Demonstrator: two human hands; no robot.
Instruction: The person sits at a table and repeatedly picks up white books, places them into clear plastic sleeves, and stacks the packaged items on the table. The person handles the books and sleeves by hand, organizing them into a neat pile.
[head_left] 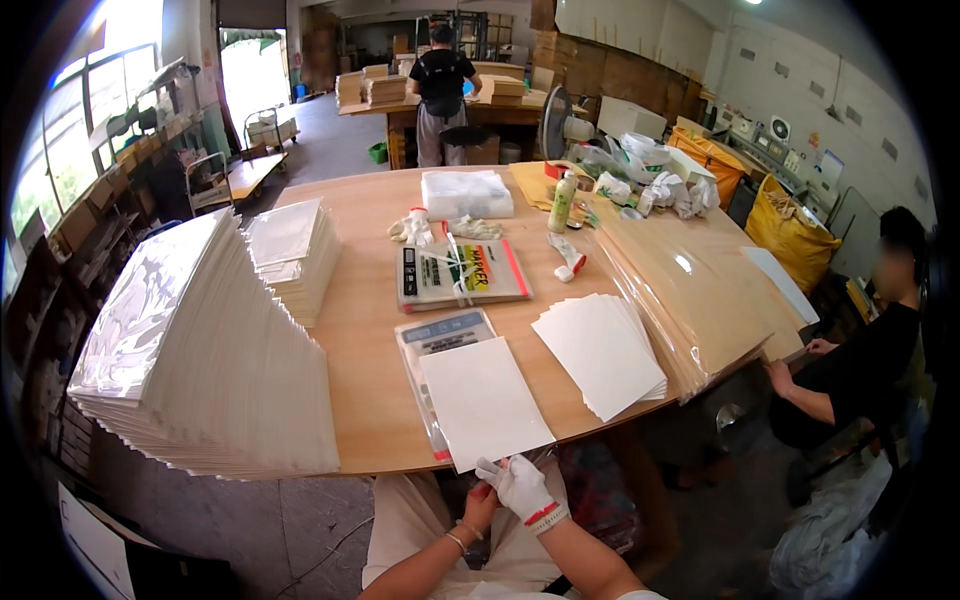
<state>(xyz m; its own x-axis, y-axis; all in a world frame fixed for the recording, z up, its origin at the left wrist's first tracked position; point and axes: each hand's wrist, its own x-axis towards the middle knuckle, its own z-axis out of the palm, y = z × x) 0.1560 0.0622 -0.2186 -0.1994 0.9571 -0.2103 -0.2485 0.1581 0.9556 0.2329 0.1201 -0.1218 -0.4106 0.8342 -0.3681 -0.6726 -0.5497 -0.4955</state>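
My left hand (480,508) is bare, with bands at its wrist. Its fingers are closed against the fingers of my right hand (522,490); what they pinch, if anything, is hidden. A white glove with a red cuff covers my right hand, its fingers partly stretched and apart. Both hands are over my lap at the table's front edge. Just beyond them lies a white sheet (487,402), overlapping a clear-wrapped pack (412,355). To its right, several white sheets (600,352) are fanned out. Behind is a printed, wrapped pack tied with a white strip (465,274).
Tall stacks of film-wrapped white boards (215,370) stand at left on the wooden table (370,400). Brown film-wrapped sheets (690,290) lie at right. Farther back are loose gloves (470,228), a bottle (561,203) and a fan (555,122). One person (860,370) sits at right; another (443,95) stands behind.
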